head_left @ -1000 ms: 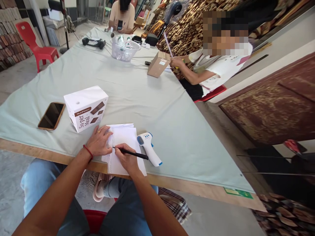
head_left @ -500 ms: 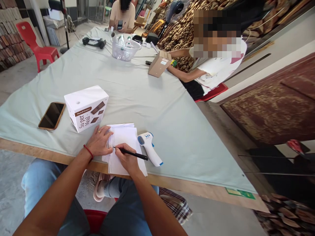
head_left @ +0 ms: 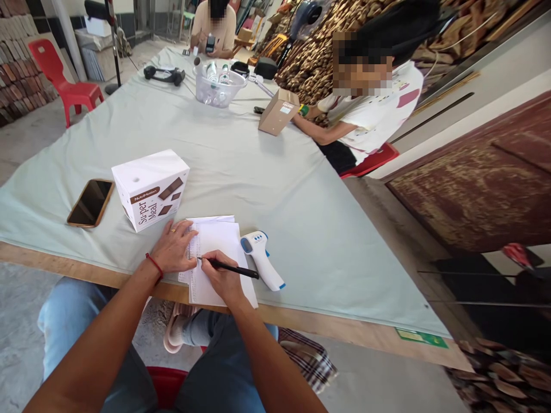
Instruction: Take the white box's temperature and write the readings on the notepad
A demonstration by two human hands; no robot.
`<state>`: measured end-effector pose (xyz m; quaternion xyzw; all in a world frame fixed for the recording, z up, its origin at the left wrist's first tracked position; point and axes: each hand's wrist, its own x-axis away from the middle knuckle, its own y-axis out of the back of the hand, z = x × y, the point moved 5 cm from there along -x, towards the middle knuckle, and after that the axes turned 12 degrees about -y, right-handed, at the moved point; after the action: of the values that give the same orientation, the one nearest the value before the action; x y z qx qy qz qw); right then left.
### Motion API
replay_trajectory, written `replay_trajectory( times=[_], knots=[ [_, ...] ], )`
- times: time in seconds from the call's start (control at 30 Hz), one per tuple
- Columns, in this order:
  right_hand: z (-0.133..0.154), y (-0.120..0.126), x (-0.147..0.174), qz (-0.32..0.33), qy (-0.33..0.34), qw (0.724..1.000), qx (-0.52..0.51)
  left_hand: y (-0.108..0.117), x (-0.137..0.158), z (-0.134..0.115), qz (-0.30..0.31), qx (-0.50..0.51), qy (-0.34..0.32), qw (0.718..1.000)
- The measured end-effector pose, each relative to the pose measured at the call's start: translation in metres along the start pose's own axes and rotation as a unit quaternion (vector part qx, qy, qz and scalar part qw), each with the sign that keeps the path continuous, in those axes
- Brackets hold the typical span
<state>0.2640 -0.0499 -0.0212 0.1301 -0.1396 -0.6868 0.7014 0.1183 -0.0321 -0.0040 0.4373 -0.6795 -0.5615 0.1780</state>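
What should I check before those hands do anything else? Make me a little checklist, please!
1. Pen held in the right hand: ok.
2. Its tip pressing on the paper: cannot tell; it's at the page, but too small to see contact.
3. Left hand resting on the paper's left side: ok.
4. White thermometer well away from the pen: not ok; the pen's back end looks right by its handle.
5. Phone apart from both hands: ok.
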Motion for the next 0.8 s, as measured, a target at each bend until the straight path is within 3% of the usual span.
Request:
replay_trajectory(
  times=[0.2, 0.4, 0.8],
  knots=[
    [0.001, -0.0011, 0.0005, 0.008, -0.007, 1.0, -0.009, -0.0004, -0.0003, 0.0005, 0.003, 0.001, 0.005, 1.0],
    [-0.0019, 0.0037, 0.0017, -0.03, -0.018, 0.999, -0.02, 0.0011, -0.0001, -0.0001, 0.008, 0.005, 0.009, 1.0],
    [-0.0027, 0.0008, 0.0004, -0.017, -0.016, 1.0, -0.018, 0.0018, -0.0004, -0.0007, 0.011, 0.006, 0.012, 1.0]
  ],
)
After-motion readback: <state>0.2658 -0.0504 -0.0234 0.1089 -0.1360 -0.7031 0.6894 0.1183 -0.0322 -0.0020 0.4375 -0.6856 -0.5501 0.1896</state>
